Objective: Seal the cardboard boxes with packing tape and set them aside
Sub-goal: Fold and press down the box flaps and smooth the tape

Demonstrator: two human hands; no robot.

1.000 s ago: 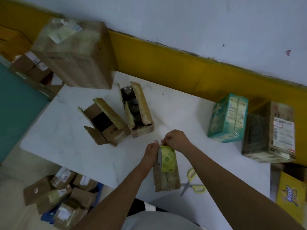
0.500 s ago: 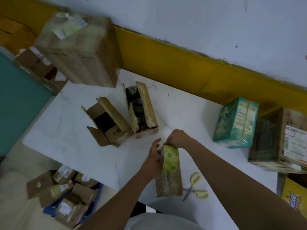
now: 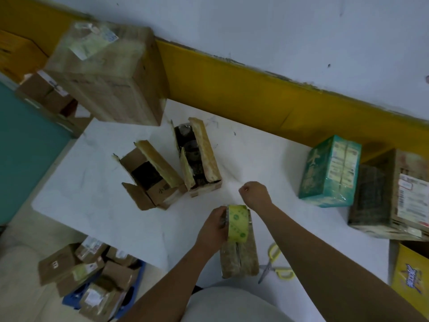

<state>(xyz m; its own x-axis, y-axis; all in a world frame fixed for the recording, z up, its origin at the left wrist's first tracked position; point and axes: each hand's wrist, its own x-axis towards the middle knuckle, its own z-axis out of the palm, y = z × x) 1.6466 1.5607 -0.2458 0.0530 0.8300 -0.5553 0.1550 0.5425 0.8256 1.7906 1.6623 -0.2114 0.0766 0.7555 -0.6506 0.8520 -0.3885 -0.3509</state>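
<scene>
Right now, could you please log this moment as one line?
left hand: grips tape roll atop box | right hand: fingers curled beyond roll, strip unclear | scissors: on table

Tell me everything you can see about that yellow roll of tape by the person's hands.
The tape roll is a wide, glossy yellow-green band printed with small green round marks. It stands on edge on the far end of a small tape-wrapped brown box on the white table. The left hand grips its left side. The right hand, curled, hovers just beyond it, apart from it.
</scene>
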